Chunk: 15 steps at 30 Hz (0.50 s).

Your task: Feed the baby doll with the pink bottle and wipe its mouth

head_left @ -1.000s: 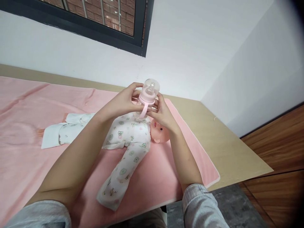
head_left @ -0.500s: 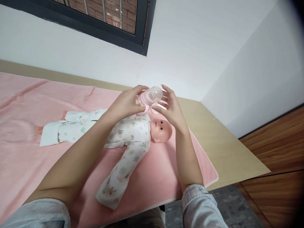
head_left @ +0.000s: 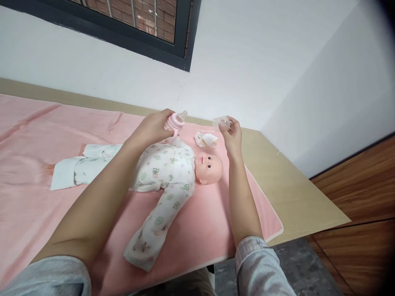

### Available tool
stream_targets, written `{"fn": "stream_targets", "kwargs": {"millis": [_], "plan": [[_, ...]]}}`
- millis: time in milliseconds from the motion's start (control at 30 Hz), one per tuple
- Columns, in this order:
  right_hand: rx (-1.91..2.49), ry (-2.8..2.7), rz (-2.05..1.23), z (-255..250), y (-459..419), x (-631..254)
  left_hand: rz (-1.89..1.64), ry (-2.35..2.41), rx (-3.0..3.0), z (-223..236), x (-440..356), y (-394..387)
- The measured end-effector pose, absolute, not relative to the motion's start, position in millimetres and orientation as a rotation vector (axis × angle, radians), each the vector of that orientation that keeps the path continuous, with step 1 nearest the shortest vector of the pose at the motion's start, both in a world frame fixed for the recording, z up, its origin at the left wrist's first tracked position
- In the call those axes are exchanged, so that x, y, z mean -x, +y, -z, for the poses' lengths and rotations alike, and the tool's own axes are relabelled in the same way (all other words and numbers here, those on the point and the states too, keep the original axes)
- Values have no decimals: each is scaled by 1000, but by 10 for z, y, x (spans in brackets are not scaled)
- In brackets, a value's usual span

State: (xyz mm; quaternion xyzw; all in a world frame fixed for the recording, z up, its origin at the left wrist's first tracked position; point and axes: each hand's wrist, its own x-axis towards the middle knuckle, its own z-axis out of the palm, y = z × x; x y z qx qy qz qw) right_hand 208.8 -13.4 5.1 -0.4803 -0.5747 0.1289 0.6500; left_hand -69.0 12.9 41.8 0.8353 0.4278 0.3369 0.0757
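My left hand is wrapped round a pink baby bottle, whose clear nipple is bare and points up to the right. Most of the bottle's body is hidden behind my fingers. To the right, my right hand pinches a clear plastic bottle cap, held apart from the bottle. Below and between my hands lies a baby doll on its back, in a white printed suit. A small white crumpled item, perhaps cloth or tissue, rests beside the doll's head.
A pink blanket covers much of the wooden table. A white wall and a dark window frame stand behind it. Wooden cabinet panels are on the right.
The clear cap has come off the bottle. My right hand has moved right with it, and my left hand has shifted slightly left with the bottle, baring the nipple.
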Motion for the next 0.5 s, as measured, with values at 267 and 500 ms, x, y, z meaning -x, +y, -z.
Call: {"fn": "stream_targets", "kwargs": {"millis": [267,500], "plan": [[1784,-1027,-99,851,105,-2757,-810,1619,-2360,-297,1062,493],[1891,-991,-172,1173,129,-2856,-780,1648,-2187,-89,1469,782]]}}
